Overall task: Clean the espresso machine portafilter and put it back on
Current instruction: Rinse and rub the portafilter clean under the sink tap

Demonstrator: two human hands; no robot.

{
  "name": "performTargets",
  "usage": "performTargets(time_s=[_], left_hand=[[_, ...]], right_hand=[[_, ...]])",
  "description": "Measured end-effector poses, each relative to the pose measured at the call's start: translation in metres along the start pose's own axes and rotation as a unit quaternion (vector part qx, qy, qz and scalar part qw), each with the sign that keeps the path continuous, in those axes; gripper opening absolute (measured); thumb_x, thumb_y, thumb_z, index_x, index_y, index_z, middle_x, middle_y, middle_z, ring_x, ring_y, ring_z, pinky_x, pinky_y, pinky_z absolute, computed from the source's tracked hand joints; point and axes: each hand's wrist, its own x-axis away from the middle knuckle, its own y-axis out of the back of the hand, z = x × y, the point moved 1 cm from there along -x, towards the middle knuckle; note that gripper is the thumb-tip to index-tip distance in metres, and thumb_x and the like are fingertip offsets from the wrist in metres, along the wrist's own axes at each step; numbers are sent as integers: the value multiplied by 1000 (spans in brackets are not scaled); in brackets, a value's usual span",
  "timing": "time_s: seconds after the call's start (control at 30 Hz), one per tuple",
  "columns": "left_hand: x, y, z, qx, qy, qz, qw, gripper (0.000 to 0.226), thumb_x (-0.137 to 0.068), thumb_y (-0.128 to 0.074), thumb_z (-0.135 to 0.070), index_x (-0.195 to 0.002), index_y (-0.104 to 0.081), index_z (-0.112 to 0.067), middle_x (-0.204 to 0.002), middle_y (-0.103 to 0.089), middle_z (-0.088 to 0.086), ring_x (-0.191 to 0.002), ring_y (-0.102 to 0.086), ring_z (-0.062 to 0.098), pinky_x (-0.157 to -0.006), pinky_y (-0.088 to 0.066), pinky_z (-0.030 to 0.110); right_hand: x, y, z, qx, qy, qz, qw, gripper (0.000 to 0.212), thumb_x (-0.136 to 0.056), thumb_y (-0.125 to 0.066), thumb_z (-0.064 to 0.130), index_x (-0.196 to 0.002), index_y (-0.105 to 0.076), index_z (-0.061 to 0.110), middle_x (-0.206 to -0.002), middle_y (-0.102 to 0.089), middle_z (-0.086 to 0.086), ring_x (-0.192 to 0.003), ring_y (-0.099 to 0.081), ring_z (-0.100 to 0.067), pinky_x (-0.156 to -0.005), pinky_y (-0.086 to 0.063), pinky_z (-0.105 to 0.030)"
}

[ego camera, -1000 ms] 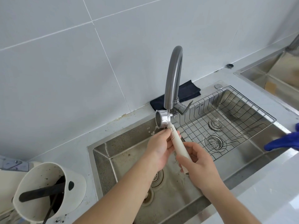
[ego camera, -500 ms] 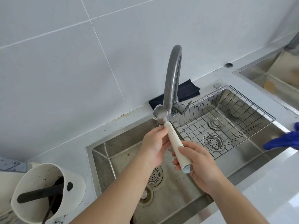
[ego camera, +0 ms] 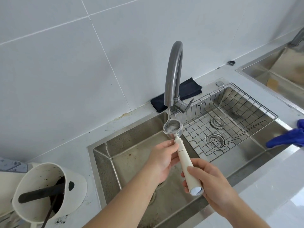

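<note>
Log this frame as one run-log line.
stage: rinsing | portafilter basket up under faucet stream | right hand grips handle | left hand pinches neck

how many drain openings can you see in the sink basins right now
3. One round plug and one perforated strainer lie under the wire rack in the right basin. One drain in the left basin peeks out beside the left forearm; more may be hidden under the arms.

You won't find any readable text, label, brand or number here; the small dark marks on the sink (ego camera: 201, 102) rim are too tiny to make out.
</note>
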Motion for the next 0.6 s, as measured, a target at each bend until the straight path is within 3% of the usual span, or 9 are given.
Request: performTargets(time_s=[0.27, 0.43, 0.6], left_hand=[[3, 1, 1, -19, -2, 12, 1000, 25, -97, -50, -5, -117, -64, 0, -100, -67, 12, -87, -64, 21, -80, -55, 30], [-1, 2, -5, -27, -2, 8, 1000, 27, -98, -47, -5, -119, -64, -2, -105, -69, 10, -94, -65, 20, -82, -54, 31], [-4, 3, -13, -31, -27, -13, 999, 22, -96, -51, -5, -110, -68, -9, -100, -68, 10, -88, -64, 19, -78, -55, 30]], right_hand=[[3, 0, -7, 7, 8, -4, 1000, 17, -92, -60, 0, -108, -67, 4, -76, -68, -18, -60, -63, -28, -55, -55, -36], [-4, -2, -8, 41, 30, -12, 999, 32, -75, -72, 24, -105, -70, 14, -79, -71, -14, -71, -64, -28, -74, -51, -49], [-15, -3, -8, 31, 44, 16, 998, 30, -80, -68, 20, -109, -70, 12, -82, -71, -14, -68, -66, -28, -69, -55, -47]])
